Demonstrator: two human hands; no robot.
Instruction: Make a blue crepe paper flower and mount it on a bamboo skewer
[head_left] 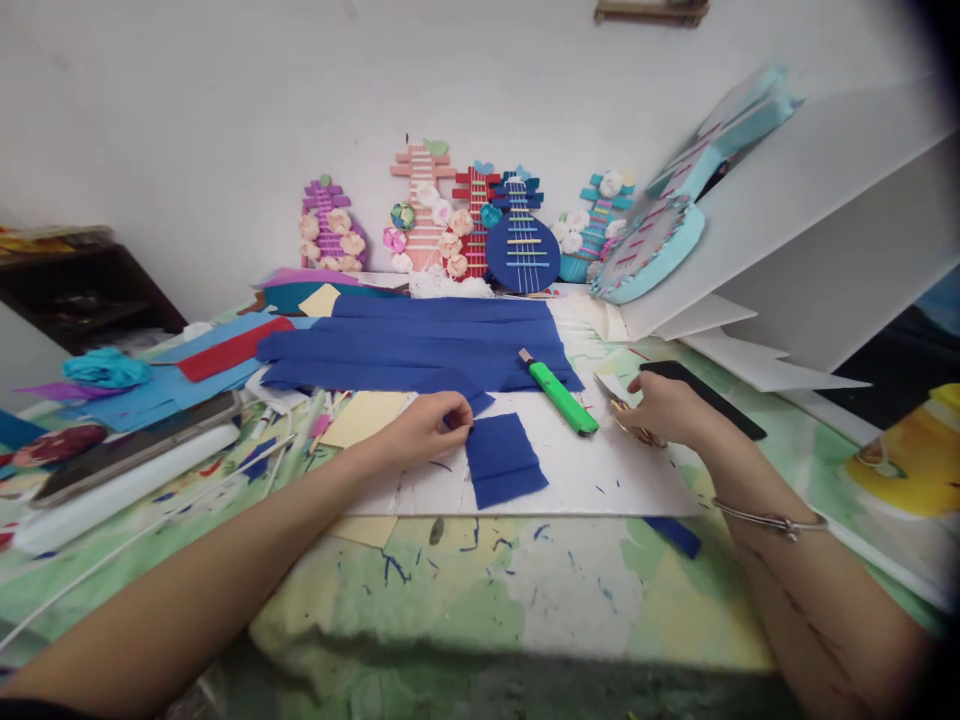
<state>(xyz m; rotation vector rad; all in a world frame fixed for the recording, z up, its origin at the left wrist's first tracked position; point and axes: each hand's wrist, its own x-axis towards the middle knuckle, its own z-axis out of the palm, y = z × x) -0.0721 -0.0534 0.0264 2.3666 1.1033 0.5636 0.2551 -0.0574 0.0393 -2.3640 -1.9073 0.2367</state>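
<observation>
Between the thumb and fingers of my left hand is the upper left corner of a small blue paper piece, which lies on a white board. My right hand is closed around the handles of scissors, whose blades point up and left over the board. A green cutter knife rests on the board between my hands. Behind it, wide blue paper strips are spread out.
Small decorated paper instruments stand along the wall. At the left lie a phone, a teal paper bundle and a red strip. A black flat object and a yellow container are on the right.
</observation>
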